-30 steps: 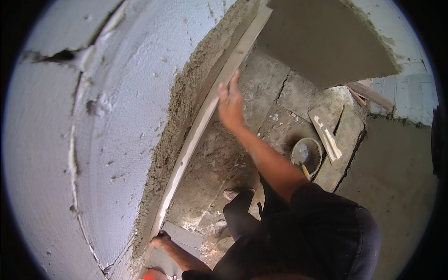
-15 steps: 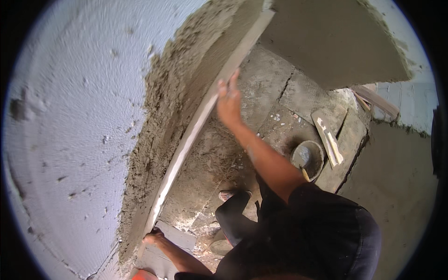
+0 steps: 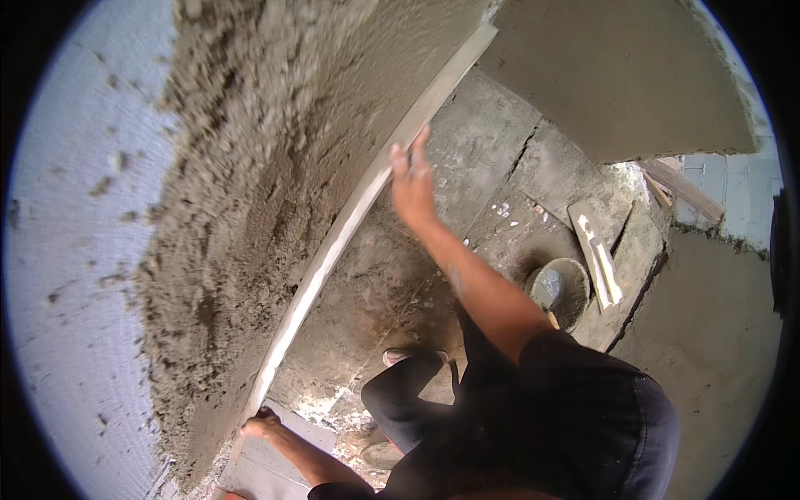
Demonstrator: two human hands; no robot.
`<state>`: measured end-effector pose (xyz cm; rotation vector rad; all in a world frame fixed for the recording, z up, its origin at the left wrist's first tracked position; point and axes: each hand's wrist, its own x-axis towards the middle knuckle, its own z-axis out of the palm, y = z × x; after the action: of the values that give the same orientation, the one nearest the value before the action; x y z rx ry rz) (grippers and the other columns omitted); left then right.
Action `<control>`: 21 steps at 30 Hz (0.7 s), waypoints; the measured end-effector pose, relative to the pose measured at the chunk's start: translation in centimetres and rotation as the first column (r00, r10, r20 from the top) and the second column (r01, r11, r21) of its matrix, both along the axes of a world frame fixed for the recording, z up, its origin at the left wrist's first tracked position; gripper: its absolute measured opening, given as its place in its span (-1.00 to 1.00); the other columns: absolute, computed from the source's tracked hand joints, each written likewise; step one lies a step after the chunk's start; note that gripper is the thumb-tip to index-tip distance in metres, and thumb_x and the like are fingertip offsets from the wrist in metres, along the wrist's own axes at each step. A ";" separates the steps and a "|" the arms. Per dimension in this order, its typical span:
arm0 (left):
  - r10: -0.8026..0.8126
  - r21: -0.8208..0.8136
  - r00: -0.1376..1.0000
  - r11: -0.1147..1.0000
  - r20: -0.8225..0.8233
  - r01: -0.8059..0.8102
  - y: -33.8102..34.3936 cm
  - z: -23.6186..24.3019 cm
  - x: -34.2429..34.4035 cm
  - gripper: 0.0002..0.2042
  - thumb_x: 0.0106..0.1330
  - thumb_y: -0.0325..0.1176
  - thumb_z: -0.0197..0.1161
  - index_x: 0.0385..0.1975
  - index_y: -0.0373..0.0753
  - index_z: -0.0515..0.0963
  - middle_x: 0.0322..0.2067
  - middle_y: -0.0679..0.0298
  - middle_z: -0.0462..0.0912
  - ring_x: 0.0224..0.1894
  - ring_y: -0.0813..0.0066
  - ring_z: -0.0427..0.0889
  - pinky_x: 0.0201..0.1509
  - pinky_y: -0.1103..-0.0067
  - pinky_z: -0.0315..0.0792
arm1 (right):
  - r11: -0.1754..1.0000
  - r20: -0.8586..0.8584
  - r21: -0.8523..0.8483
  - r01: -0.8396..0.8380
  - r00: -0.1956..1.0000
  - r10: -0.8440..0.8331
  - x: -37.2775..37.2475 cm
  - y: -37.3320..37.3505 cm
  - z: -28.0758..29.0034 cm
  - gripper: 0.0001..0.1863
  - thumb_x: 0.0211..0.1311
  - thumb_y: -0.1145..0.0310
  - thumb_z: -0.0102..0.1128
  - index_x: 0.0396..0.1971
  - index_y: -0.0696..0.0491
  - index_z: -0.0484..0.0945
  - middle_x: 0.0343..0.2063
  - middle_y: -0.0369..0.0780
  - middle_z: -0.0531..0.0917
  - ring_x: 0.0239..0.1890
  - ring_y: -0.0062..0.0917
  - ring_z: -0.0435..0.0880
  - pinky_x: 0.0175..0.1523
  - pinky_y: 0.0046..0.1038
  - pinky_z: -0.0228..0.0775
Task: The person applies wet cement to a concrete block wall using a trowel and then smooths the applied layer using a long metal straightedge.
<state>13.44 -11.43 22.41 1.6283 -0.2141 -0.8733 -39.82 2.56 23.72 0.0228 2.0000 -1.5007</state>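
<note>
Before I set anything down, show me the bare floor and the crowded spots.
Free: brownish-grey floor between the long pale bar and the bare right forearm; another patch beyond the right hand, between bar and dark floor crack.
Crowded: the round grey bucket and long white-streaked board, close together.

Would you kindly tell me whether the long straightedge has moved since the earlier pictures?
Yes: the long straightedge has moved rightward, away from the rough mortar's ragged border on the pale wall; a wider mortar band now shows between them.
</note>
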 end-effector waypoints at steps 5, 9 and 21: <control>-0.192 0.060 0.979 0.979 -0.061 0.196 4.2 -6.4 -14.4 -0.21 0.34 0.31 -0.50 0.28 -0.27 0.18 0.27 0.16 0.27 0.25 0.17 0.30 0.19 0.31 0.30 | 0.969 -0.252 -0.051 0.241 0.936 -0.246 -13.2 3.0 -12.8 -0.22 0.42 -0.02 -0.27 0.38 0.16 -0.29 0.12 0.18 0.39 0.10 -0.11 0.49 0.24 -0.21 0.29; -0.265 0.077 0.960 0.959 -0.091 0.272 3.8 -12.4 -12.7 -0.21 0.34 0.30 -0.51 0.27 -0.28 0.19 0.26 0.12 0.27 0.23 0.16 0.33 0.16 0.32 0.33 | 0.972 -0.231 -0.005 0.237 0.945 -0.231 -11.7 3.7 -15.1 -0.21 0.40 -0.07 -0.28 0.39 0.13 -0.28 0.13 0.19 0.38 0.13 -0.07 0.46 0.25 -0.22 0.27; -0.214 -0.151 0.967 0.970 -0.140 0.193 3.2 -24.5 -13.5 -0.20 0.35 0.31 -0.37 0.28 -0.34 0.13 0.25 0.07 0.28 0.20 0.12 0.36 0.07 0.30 0.41 | 0.966 -0.189 -0.139 0.220 0.951 -0.244 -16.5 4.4 -23.4 -0.19 0.39 -0.06 -0.17 0.40 0.05 -0.28 -0.01 0.05 0.53 -0.30 -0.33 0.62 -0.21 -0.32 0.53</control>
<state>-0.03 -8.23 -2.06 1.4210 -0.3295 -1.1137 -56.36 6.91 0.31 0.0591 2.1258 -1.8332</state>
